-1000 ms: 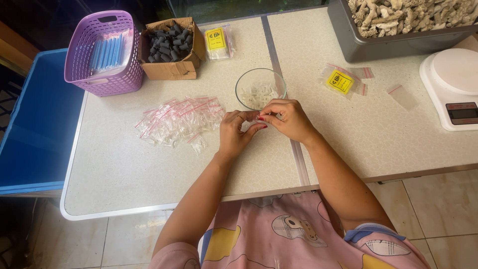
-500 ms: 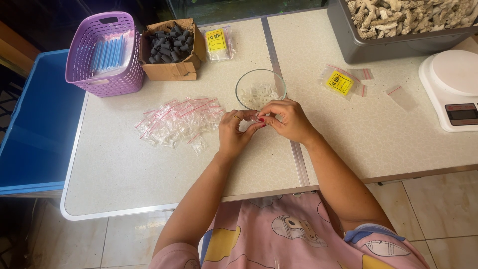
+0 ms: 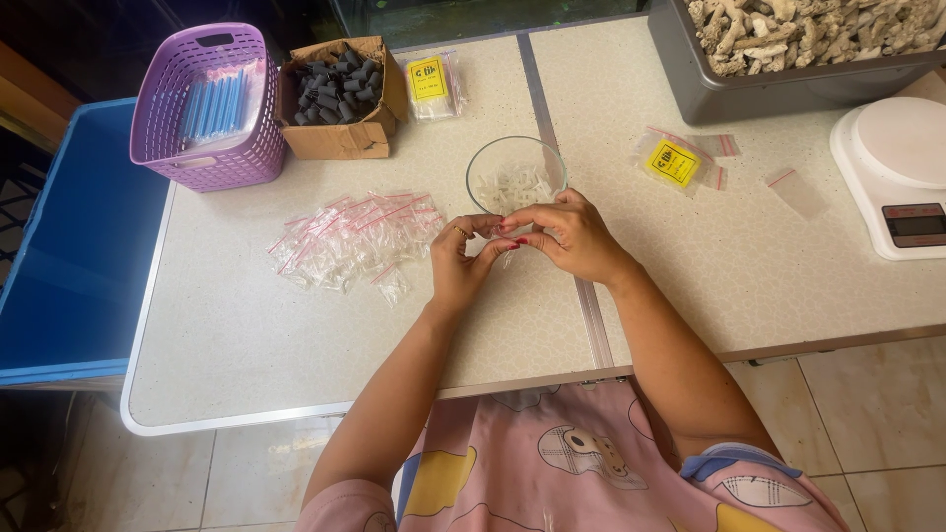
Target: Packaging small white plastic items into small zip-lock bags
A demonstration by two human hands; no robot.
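Left hand: the left hand point(image 3: 460, 264) sits over the table edge nearest the person, fingertips pinched on a small clear bag point(image 3: 505, 254), just below the glass bowl.
Right hand: the right hand point(image 3: 570, 234) meets the left above the table seam, thumb and fingers pinched on the same small clear bag; both hands grasp it together.
Small clear bag: it is held between the two hands, above the white table point(image 3: 296, 345), almost wholly hidden by the fingers; whether it is sealed cannot be told.
Handling: the bag looks very light, thin and limp, likely slippery film that creases easily; a pinch at the top strip with both sets of fingertips seems the surest hold, since the body would fold.
Glass bowl: the glass bowl point(image 3: 483, 163) stands just beyond the hands, with small pale pieces in it.
Bag pile: a heap of like clear bags point(image 3: 350, 241) with red strips lies left of the hands, near but apart.
Farther left: a cardboard box point(image 3: 340, 143) of dark cylinders and a purple basket point(image 3: 202, 163) stand at the far side.
Farther right: yellow-labelled packets point(image 3: 675, 163), a white scale point(image 3: 902, 172) and a grey bin point(image 3: 709, 94) of pale chunks.
Change: compared with the earlier frames, both hands hold the same place and pinch; nothing on the table has shifted.
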